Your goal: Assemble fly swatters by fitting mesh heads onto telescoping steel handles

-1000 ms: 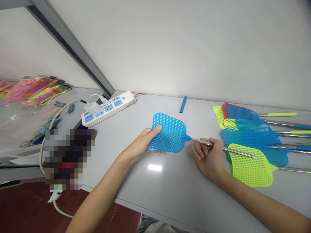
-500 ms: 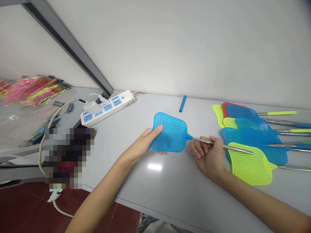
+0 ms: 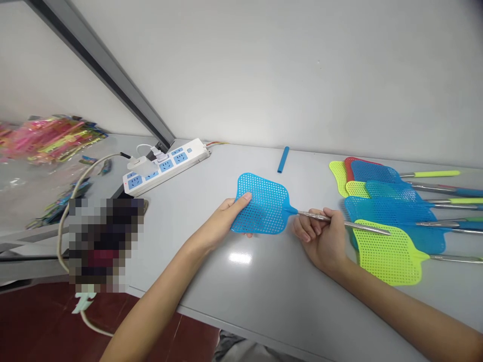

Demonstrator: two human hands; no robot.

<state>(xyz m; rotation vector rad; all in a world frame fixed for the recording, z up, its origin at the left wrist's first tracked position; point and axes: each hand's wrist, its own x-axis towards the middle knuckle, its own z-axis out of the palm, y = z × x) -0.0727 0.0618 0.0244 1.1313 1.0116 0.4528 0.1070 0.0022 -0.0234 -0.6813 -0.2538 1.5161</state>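
A blue fly swatter (image 3: 264,203) with a perforated head and a metal rod is held between both hands above the grey table (image 3: 241,296). My left hand (image 3: 229,216) pinches the left edge of its head, thumb on top and fingers mostly hidden underneath. My right hand (image 3: 322,234) is closed round the rod, whose bare metal end sticks out to the right over a yellow-green fly swatter (image 3: 392,256). Near the wall lies a short blue tube (image 3: 283,160), apart from both hands.
Several blue, red and yellow-green swatters (image 3: 377,173) overlap at the right. A white power strip (image 3: 166,168) with plugs stands at the back left. Colourful plastic-wrapped bundles (image 3: 53,138) lie farther left. A pixelated object (image 3: 109,241) sits by the table's left edge, with a pale cable (image 3: 65,236) beside it.
The view has shifted very slightly. Both hands keep the same hold on the blue fly swatter, and nothing else has visibly moved.
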